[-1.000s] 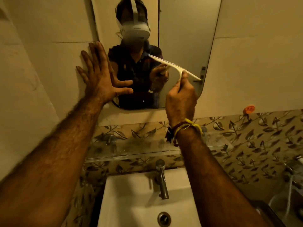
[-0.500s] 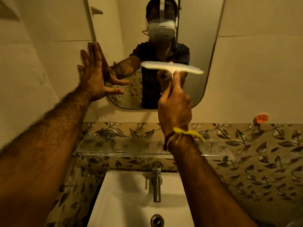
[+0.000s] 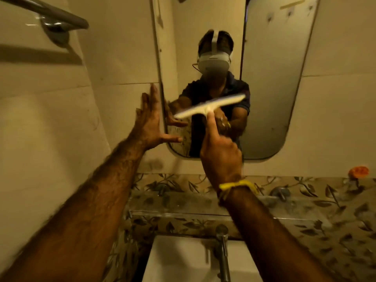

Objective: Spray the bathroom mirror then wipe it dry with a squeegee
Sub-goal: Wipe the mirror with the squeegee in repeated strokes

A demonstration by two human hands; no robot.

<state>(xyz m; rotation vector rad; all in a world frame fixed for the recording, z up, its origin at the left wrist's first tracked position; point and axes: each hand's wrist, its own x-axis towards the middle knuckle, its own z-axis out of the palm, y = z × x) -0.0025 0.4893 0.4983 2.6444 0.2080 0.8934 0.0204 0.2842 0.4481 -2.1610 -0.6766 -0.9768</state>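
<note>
While the left hand lies flat and empty against the wall just beside the mirror, likely as a brace, the right hand clasps the handle of the squeegee, forefinger stretched along it to steer. Its blade sits tilted across the mirror's lower middle, apparently mid-wipe; whether it touches the glass cannot be told.

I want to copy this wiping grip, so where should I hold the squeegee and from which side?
Probably by the handle stem under the middle of the squeegee, coming from below as the right hand does, forefinger along it: the T shape leaves the blade free.
</note>
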